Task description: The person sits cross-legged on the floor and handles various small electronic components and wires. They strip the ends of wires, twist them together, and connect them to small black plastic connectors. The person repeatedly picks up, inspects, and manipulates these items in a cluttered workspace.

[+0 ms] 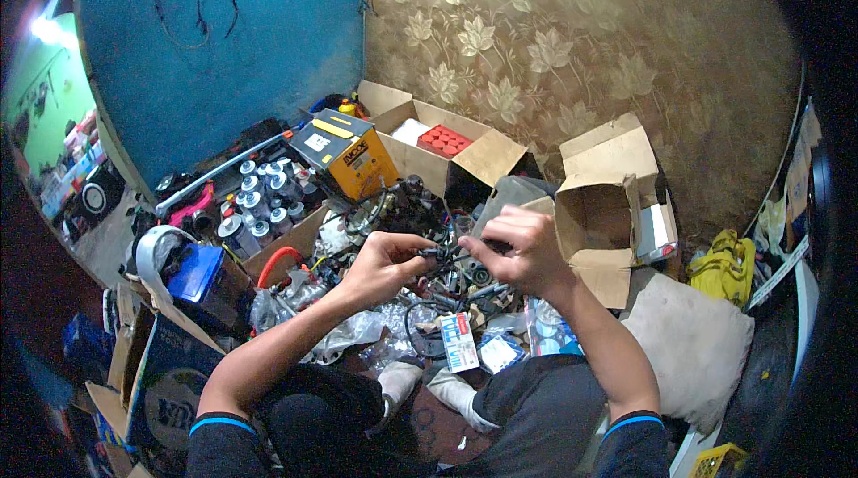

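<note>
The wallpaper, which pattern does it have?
The wallpaper has pale floral motifs on golden brown, in the head view.

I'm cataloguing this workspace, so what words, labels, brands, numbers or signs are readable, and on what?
I won't quote wording; print shows here:
Orange-and-black box: large lettering.
Small white-and-blue box: lettering.
Blue-sided carton: circular emblem with lettering.
Elsewhere: too small or blurred.

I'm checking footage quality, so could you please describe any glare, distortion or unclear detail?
In the head view, a lamp glares at far left, corners go black, and the blue wall has a bowed left edge; the dark piece between left hand and right hand is indistinct.
</note>
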